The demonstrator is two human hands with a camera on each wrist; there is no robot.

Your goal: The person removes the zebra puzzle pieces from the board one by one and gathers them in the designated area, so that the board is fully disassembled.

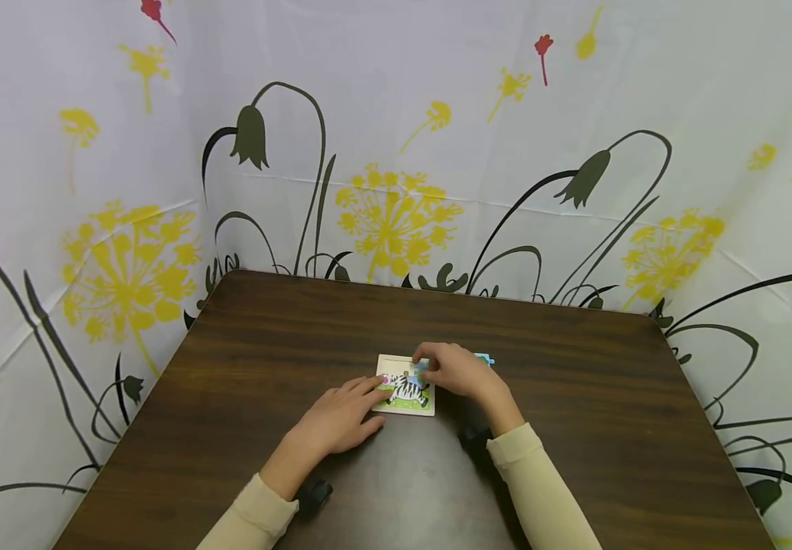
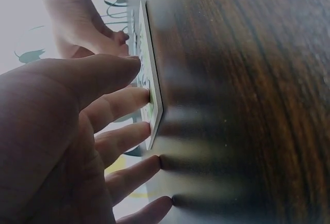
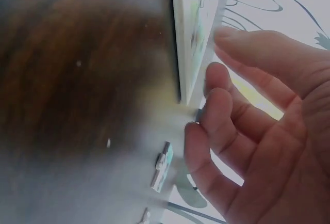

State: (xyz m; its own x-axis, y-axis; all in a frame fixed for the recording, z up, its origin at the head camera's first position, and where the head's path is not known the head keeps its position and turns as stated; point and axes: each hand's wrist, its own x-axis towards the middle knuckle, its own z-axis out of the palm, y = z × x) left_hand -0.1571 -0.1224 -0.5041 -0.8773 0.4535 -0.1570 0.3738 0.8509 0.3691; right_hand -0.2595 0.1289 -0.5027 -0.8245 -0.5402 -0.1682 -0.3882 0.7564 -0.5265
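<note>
The head view alone shows the picture on the zebra puzzle board (image 1: 405,405), which lies flat on the dark wood-grain table (image 1: 574,451) between the two hands. The left wrist view shows the board edge-on, as a thin pale slab, and how the left fingers meet it. The right wrist view shows two small loose pieces (image 3: 163,167) on the table beside the right hand's outer fingers, the second cut off by the frame; from the head, just a bit of blue piece (image 1: 485,357) peeks out behind that hand.

The board looks nearly square, with no clear long axis. The zebra stretches from left hand to right hand, its head by the left fingers and its feet towards the person.

The left hand (image 1: 344,414) is spread and gripping nothing: index and middle fingertips rest on the board, the other two fingertips touch the table beyond it, and the thumb is out straight by the near edge. The right hand (image 1: 463,373) is bent over the board's far right part, thumb and index slightly apart around a blue patch; whether they pinch a piece cannot be told.
</note>
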